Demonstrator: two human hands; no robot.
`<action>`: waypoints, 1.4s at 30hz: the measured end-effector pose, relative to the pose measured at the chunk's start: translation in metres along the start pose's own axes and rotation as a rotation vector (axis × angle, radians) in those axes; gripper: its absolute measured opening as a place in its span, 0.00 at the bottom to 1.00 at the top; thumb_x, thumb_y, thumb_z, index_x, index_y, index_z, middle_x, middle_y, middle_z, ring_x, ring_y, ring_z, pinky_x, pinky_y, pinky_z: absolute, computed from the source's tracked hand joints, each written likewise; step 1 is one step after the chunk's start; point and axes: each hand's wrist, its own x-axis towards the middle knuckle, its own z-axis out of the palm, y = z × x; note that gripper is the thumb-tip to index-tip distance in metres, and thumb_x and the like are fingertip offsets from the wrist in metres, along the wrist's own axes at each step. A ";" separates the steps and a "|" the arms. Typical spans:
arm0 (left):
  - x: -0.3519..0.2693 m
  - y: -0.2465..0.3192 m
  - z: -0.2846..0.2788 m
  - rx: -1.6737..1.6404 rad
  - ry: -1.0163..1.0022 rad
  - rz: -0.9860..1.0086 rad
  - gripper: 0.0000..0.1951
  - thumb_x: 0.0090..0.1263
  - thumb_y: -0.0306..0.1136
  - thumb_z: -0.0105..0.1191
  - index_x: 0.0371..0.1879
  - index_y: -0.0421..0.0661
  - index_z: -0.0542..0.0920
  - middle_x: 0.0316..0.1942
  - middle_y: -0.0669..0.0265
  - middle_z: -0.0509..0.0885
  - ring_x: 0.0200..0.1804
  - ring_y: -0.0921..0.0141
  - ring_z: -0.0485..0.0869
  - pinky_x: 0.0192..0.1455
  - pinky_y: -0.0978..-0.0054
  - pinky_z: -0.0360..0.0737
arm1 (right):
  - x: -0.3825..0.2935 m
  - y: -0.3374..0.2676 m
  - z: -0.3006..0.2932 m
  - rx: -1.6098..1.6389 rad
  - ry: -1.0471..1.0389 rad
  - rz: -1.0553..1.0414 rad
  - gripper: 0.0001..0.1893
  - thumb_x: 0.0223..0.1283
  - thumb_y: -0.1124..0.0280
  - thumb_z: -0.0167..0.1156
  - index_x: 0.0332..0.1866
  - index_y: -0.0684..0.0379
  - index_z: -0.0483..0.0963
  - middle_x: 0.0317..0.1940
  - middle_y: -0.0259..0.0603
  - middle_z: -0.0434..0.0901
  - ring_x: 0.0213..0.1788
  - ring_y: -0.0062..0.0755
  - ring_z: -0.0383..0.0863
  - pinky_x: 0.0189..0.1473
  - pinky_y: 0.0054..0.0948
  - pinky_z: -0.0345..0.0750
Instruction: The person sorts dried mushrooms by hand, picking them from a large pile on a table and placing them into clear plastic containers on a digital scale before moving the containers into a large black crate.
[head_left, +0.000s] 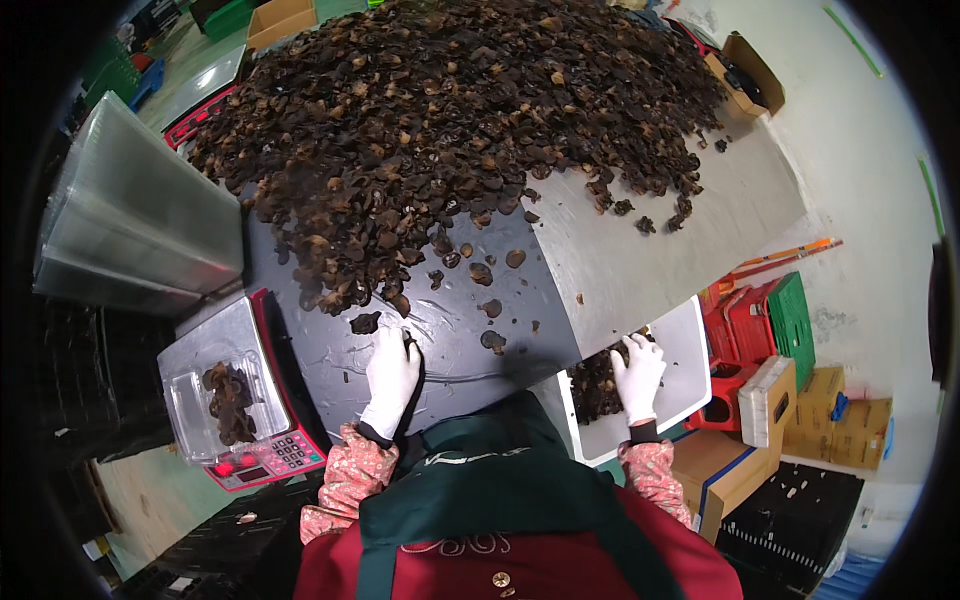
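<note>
My left hand (391, 379), in a white glove, rests on the dark table sheet (450, 360). A dark bit shows at its fingertips; whether it is gripped is unclear. Just beyond lies a single dark mushroom-like piece (365, 323), in front of a large heap of brown, wood-ear-like pieces (465, 112). My right hand (640, 377), also white-gloved, is at a white plastic tub (686, 390). Its fingers are bent over dark pieces (596, 386) inside, and what they hold is hidden. At left, a clear plastic container (187, 409) with several pieces sits on a red digital scale (262, 457).
Stacked clear plastic containers (142, 225) rise at the left. A second scale (199, 97) stands behind them. A bare metal sheet (660, 240) covers the table's right side. Red plastic stools (742, 322), a green crate (791, 330) and cardboard boxes (840, 412) stand right of the tub.
</note>
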 end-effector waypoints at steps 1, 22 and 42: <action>0.000 0.003 -0.001 -0.170 0.006 -0.098 0.08 0.68 0.28 0.55 0.43 0.43 0.75 0.39 0.51 0.82 0.42 0.49 0.82 0.44 0.59 0.80 | 0.004 -0.032 0.009 0.349 0.106 -0.111 0.16 0.60 0.66 0.65 0.51 0.59 0.81 0.51 0.43 0.83 0.53 0.46 0.79 0.59 0.39 0.74; 0.060 -0.057 -0.042 -0.172 0.435 -0.123 0.18 0.69 0.27 0.53 0.58 0.43 0.77 0.53 0.56 0.78 0.54 0.58 0.80 0.61 0.69 0.75 | 0.186 -0.319 0.027 0.735 -0.074 -0.715 0.37 0.55 0.52 0.69 0.70 0.53 0.69 0.70 0.46 0.67 0.71 0.49 0.62 0.69 0.49 0.65; -0.011 -0.044 -0.043 -0.312 0.308 -0.462 0.14 0.67 0.30 0.57 0.50 0.48 0.75 0.43 0.59 0.81 0.44 0.55 0.85 0.46 0.61 0.81 | 0.098 -0.236 0.032 0.597 -0.251 -0.857 0.43 0.44 0.71 0.76 0.71 0.61 0.65 0.72 0.53 0.64 0.72 0.55 0.65 0.73 0.43 0.66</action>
